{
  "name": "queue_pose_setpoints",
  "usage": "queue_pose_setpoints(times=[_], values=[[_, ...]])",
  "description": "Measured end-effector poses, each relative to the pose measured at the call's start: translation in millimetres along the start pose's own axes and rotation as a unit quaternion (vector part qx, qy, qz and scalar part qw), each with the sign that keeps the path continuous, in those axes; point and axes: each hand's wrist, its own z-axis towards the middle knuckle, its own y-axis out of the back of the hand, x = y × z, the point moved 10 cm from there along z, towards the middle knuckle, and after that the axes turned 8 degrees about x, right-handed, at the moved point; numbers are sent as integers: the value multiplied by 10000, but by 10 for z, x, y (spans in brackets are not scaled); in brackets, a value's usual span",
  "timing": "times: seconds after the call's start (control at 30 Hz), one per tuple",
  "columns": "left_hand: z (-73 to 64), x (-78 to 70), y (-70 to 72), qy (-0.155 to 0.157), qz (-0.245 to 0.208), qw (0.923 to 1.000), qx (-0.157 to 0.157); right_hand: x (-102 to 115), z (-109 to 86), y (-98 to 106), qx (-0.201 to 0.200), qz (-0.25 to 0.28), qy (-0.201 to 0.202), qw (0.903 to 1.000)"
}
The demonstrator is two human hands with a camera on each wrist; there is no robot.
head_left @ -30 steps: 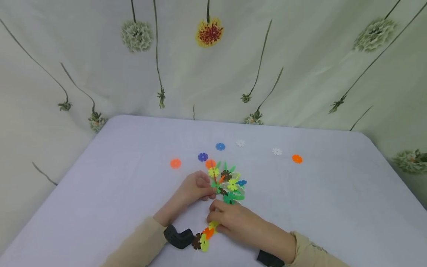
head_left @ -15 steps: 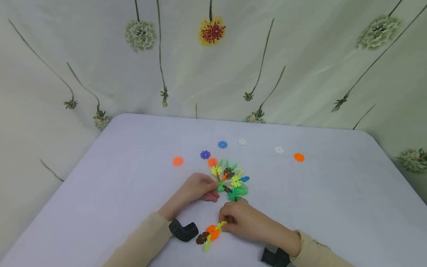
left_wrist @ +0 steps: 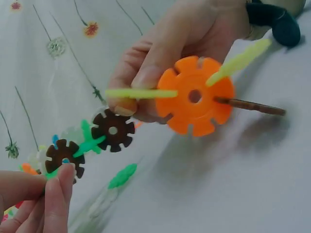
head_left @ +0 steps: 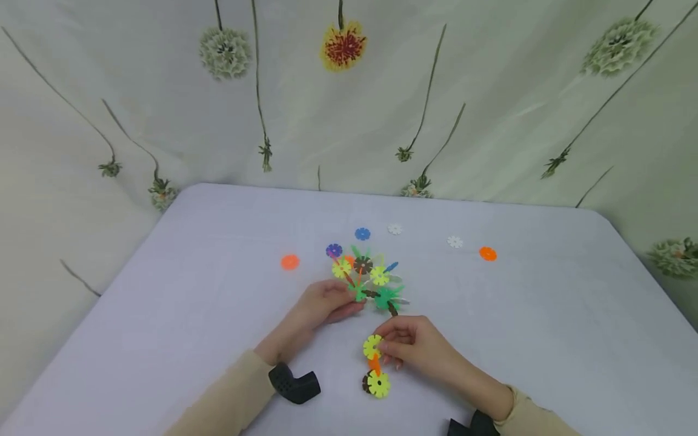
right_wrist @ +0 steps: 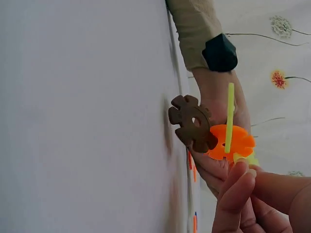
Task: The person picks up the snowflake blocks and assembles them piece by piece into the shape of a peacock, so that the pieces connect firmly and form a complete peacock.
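My left hand (head_left: pixel 327 303) pinches a green snowflake disc (head_left: pixel 357 292) at the near left of a cluster of interlocked toothed plastic discs. Brown discs (left_wrist: pixel 114 130), yellow ones (head_left: pixel 378 276) and a larger green part (head_left: pixel 387 297) belong to that cluster. Closer to me, my right hand (head_left: pixel 417 342) holds a yellow disc (head_left: pixel 372 347) between thumb and fingers. From it hangs an orange disc (left_wrist: pixel 194 96), which bears another yellow disc (head_left: pixel 378 384) and a brown disc (right_wrist: pixel 192 124). The cluster's lowest brown disc (head_left: pixel 393 309) is right by my right fingers.
Loose discs lie farther back on the white table (head_left: pixel 545 339): orange (head_left: pixel 290 261), purple (head_left: pixel 334 250), blue (head_left: pixel 362 234), two white (head_left: pixel 455 241), and orange (head_left: pixel 488 254) at the right. A flower-print cloth (head_left: pixel 491 91) hangs behind. Black wrist mounts (head_left: pixel 294 384) sit on both wrists.
My right hand has shifted right and turned, so the short piece swings from slanting left to hanging down toward me. The cluster has tilted a little in my left hand.
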Motion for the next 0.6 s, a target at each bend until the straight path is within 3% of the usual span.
queue_pose_setpoints(times=[0.13, 0.33, 0.43, 0.6], values=[[-54, 15, -90, -124, -706, 9973, -154, 91, -38, 197, -624, -449, 150, 9969], [-99, -2, -183, -405, -1378, 9887, -423, 306, -136, 482, -1657, -1494, 674, 9724], [-85, 7, -194, -466, -1522, 9859, -520, 297, -134, 519, -1684, -1493, 700, 9718], [-84, 40, -194, -467, -1598, 9842, -599, 193, -89, 528, -1490, -889, 604, 9830]])
